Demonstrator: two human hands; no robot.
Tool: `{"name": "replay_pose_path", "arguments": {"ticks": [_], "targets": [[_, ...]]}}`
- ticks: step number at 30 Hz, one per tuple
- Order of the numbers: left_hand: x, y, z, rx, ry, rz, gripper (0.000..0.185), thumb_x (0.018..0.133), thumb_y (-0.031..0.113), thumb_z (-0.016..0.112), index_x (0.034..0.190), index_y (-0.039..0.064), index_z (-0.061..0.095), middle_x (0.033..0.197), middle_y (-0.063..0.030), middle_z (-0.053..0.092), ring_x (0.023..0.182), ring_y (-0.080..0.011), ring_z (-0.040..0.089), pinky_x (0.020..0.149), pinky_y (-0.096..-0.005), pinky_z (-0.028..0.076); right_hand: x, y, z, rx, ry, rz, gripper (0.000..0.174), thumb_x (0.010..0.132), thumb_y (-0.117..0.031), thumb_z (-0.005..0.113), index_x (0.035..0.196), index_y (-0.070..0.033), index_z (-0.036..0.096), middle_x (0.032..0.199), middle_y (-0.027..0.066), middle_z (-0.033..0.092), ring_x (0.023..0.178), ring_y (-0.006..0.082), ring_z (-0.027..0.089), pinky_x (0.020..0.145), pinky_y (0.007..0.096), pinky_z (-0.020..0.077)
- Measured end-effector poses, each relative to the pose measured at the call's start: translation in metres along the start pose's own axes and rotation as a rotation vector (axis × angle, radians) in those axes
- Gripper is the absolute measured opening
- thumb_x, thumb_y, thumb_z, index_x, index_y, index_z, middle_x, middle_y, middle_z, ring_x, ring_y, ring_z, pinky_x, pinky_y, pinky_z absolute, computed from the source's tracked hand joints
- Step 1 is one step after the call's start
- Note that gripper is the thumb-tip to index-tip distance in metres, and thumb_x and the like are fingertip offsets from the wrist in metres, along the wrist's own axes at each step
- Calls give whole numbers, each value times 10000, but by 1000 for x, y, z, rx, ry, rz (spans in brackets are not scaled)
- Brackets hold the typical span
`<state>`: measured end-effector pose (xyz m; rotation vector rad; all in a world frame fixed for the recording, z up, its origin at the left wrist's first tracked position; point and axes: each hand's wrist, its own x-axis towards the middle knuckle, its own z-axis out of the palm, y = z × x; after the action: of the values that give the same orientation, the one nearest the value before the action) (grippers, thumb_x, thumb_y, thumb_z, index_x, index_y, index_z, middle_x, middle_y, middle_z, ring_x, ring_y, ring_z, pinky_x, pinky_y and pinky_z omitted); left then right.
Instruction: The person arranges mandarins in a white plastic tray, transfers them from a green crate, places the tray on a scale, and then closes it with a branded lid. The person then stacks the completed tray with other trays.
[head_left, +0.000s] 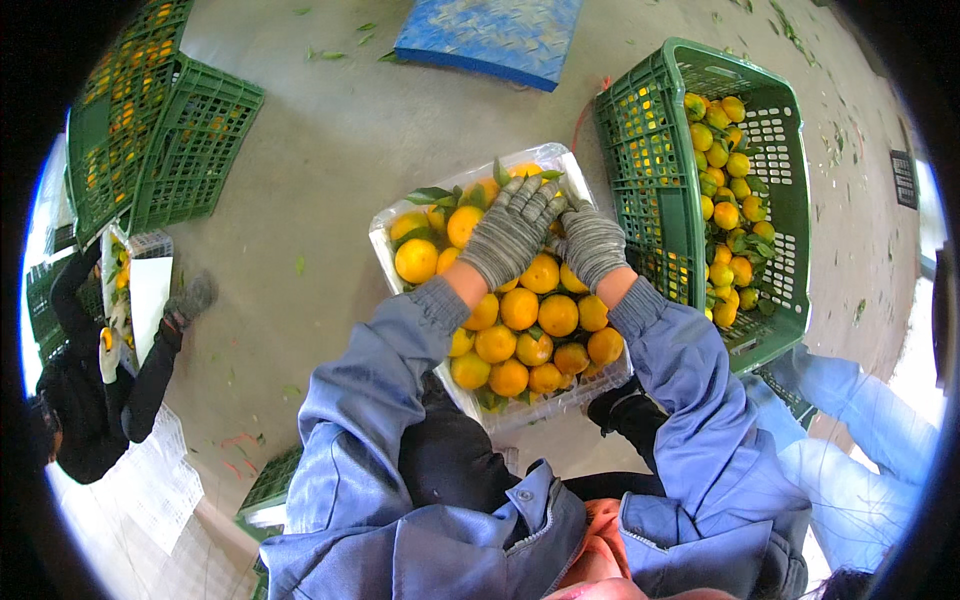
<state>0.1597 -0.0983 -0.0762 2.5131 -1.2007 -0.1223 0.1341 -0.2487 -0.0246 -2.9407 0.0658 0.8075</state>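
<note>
A white foam box (384, 255) lined with clear plastic sits before me, heaped with orange citrus fruit (519, 308), some with green leaves. My left hand (510, 234), in a grey striped knit glove, lies flat over the fruit towards the far side, fingers extended and holding nothing visible. Beside it, my right hand (596, 241), gloved alike, reaches in near the box's right wall. Its fingertips are partly hidden by the left hand and the fruit, so whether it grips one is unclear.
A large green plastic crate (796, 247) with yellow-green citrus stands to the right. More green crates (196, 146) are stacked at the left. A blue metal platform (487, 37) lies ahead. A co-worker in black (82, 420) is at the left; blurred denim-clad legs (847, 442) are at the right.
</note>
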Motion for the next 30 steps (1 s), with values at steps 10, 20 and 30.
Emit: {"name": "replay_pose_path", "arguments": {"ticks": [10,20,30], "targets": [[-7,3,-21,-43,-148,8,876,700,464,711,1405,75,367,1464,-185,308,1391,-360,232,1156,-467,121,-20,10,6,195,199,-122,586,680,-388,768,1143,-82,581,1097,141,627,972,321,619,817,433,509],[-3,23,-20,223,-285,15,1061,676,750,534,1445,61,293,1503,-165,240,1406,-362,150,1141,-509,47,-34,0,11,132,18,84,555,696,-376,772,1128,-84,582,1063,129,638,977,309,622,831,409,505],[-30,69,-9,13,-400,141,931,765,689,516,1461,114,290,1530,-181,186,1428,-369,84,1145,-518,-21,-138,31,65,1445,607,235,200,852,-164,637,1005,-43,595,896,126,623,826,262,618,735,343,503]]}}
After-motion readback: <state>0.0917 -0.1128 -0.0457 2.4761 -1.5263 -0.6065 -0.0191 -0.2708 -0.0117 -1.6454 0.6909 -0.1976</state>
